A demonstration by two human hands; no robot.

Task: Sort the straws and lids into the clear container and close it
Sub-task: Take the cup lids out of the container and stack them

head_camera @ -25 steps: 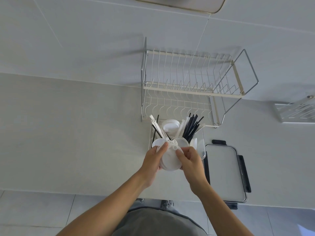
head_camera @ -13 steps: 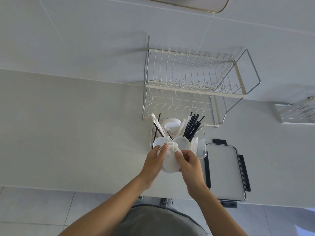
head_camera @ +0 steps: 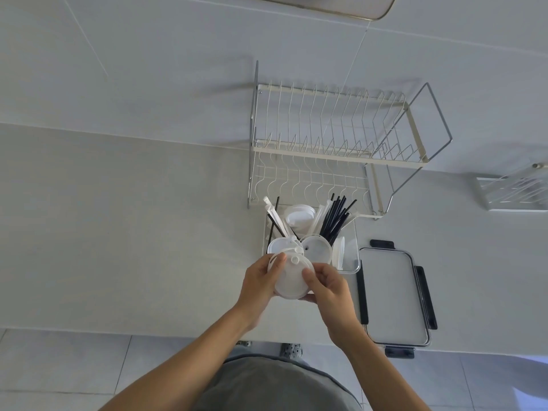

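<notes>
Counter (head_camera: 118, 226) fills most of view, pale, w/ wall behind. Rack (head_camera: 335, 149), two-tier wire, stands beyond the fingers, at counter's back. Second rack (head_camera: 513, 189) far right, cut off by frame edge.

Cover (head_camera: 391, 295) of the box lies flat just right of the right hand, long axis running away from the person, dark clips on its sides; near clip hangs past counter edge.

Box (head_camera: 353, 256), clear, sits just past the fingertips, in front of the rack, open on top. Walls hard to trace, mostly hidden by contents & hands. Inside: black straws (head_camera: 336, 219) at right, leaning up and right, tips toward the rack; wrapped straws (head_camera: 275, 216) at left, leaning up and left. White lids (head_camera: 298, 216) between the two bunches; count unclear, they overlap.

Lid stack (head_camera: 292, 278) held btwn both hands, above the box's near edge, flat faces tilted toward camera, small spout nub at top. No. of lids in it can't be told.

Left hand (head_camera: 258, 287) grips stack's left rim, fingers curled round it, thumb on the face. Right hand (head_camera: 330, 287) pinches the right rim, thumb on front, other fingers hidden behind.
</notes>
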